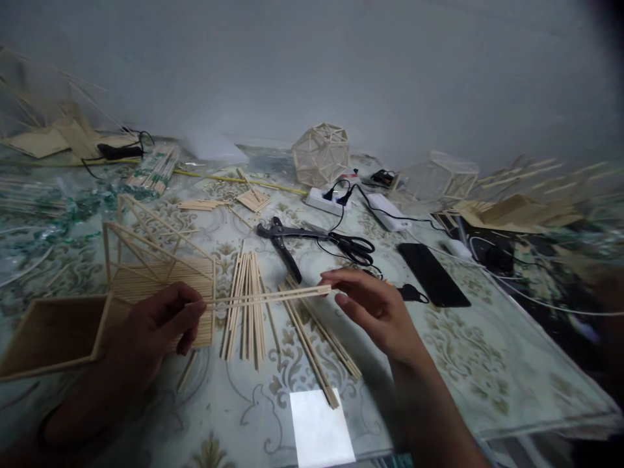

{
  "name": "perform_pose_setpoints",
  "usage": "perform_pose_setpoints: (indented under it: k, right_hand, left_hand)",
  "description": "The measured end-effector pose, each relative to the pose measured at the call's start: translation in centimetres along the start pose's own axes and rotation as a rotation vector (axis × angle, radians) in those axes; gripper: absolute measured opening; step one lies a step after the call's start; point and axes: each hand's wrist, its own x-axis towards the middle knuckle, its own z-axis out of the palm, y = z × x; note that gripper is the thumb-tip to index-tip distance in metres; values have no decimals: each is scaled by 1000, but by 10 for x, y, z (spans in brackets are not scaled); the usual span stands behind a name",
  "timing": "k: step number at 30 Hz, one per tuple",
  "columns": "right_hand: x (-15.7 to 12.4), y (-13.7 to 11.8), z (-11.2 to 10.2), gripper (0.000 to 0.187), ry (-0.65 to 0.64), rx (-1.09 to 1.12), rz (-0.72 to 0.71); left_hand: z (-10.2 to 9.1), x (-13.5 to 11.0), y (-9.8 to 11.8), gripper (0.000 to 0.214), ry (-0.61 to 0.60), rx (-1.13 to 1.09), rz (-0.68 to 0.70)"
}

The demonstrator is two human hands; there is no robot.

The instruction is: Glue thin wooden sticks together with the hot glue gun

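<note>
My left hand (168,322) pinches a pair of thin wooden sticks (273,297) near one end. They lie side by side and point right, above the table. At their far end is my right hand (377,312), thumb and fingers apart around the tips; whether a fingertip touches them is hard to tell. Below the sticks lie a fanned bundle of wooden sticks (248,312) and two narrower stick groups (312,354). Partly behind my left hand stands a wooden stick model (160,270) with a slatted base, triangular frames and an open box section (58,328).
Behind the sticks lie a black-handled cutter (280,244) and scissors (355,248). A black phone (433,274) is on the right. Farther back are a power strip (326,201), a stick polyhedron (322,156) and bagged sticks (155,168). White paper (322,429) lies at the front.
</note>
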Motion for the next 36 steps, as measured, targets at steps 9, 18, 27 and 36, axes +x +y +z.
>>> perform_pose_setpoints:
  k: [9,18,27,36]
  right_hand:
    - [-5,-1,12,21,27,181,34]
    - [6,-39,41,18,-323,130,74]
    - [15,-32,98,20,-416,217,103]
    - [18,-16,74,23,-139,531,269]
  left_hand:
    - [-3,3,-11,31,-106,13,5]
    - [5,-13,6,26,-528,411,142]
    - [7,-9,-3,31,-487,-70,15]
    - [4,-6,-6,27,-484,-114,-35]
